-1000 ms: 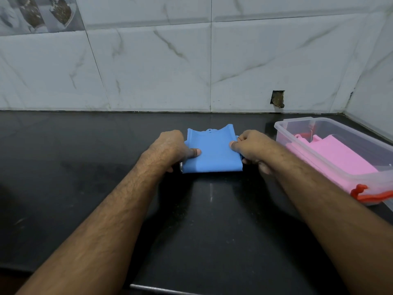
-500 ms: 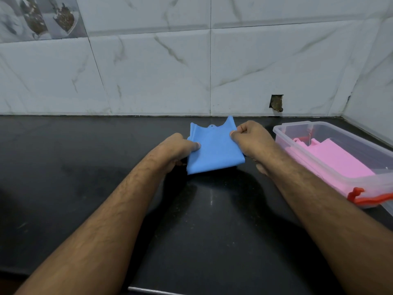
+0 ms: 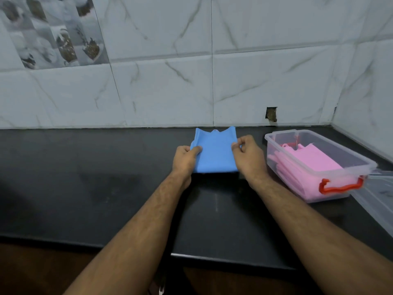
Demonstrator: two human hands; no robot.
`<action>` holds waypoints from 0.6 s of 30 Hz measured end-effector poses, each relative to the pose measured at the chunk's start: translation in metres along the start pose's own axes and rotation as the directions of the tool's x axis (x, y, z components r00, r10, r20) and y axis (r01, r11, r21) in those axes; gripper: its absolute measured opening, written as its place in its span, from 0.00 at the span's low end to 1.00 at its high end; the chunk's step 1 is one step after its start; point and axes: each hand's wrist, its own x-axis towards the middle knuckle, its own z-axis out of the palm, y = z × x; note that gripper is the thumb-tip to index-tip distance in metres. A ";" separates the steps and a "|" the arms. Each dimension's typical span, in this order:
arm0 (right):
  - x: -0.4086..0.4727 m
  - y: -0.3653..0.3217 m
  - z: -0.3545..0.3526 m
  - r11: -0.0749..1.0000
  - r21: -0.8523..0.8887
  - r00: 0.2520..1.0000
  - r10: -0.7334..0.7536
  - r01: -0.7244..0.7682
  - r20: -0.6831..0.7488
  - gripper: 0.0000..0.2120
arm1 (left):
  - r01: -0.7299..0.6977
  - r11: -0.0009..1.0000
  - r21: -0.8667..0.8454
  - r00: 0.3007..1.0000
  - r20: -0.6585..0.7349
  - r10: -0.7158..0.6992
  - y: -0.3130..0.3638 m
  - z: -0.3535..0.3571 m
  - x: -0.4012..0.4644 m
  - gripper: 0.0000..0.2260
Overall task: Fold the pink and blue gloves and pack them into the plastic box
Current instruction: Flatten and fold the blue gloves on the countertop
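Observation:
The folded blue glove [image 3: 214, 152] is held above the black counter [image 3: 106, 188], tilted with its far edge raised. My left hand [image 3: 185, 159] pinches its left edge and my right hand [image 3: 247, 156] pinches its right edge. To the right stands the clear plastic box [image 3: 314, 167] with a red latch [image 3: 340, 186]. The folded pink glove [image 3: 312, 160] lies inside the box.
The box's clear lid [image 3: 380, 199] lies on the counter at the far right. White marble-look tiles [image 3: 212, 81] form the back and right walls, with a small hole [image 3: 271, 113] low in the back wall. The counter's front edge [image 3: 212, 257] runs near me.
Both hands lifted the folded blue glove off the counter and raised it. The camera view pulled back and tilted up.

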 end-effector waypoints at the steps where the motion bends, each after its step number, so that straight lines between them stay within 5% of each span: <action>1: -0.007 -0.002 -0.004 1.000 0.003 1.000 -0.010 0.010 -0.005 0.06 | 0.009 0.999 -0.042 1.000 -0.006 -0.010 -0.001 -0.002 -0.008 0.14; 8: -0.057 -0.003 -0.030 0.999 0.018 0.999 -0.029 0.029 0.022 0.06 | 0.144 0.953 -0.268 0.985 0.127 -0.113 -0.003 -0.019 -0.067 0.11; 13: -0.078 -0.006 -0.057 0.998 0.035 0.997 -0.056 0.055 0.052 0.05 | 0.330 0.833 -0.444 0.925 0.327 -0.192 0.000 -0.026 -0.107 0.12; 18: -0.072 -0.036 -0.096 0.990 -0.042 0.989 -0.132 0.135 0.064 0.04 | 0.316 0.805 -0.501 0.923 0.357 -0.140 0.019 -0.010 -0.121 0.18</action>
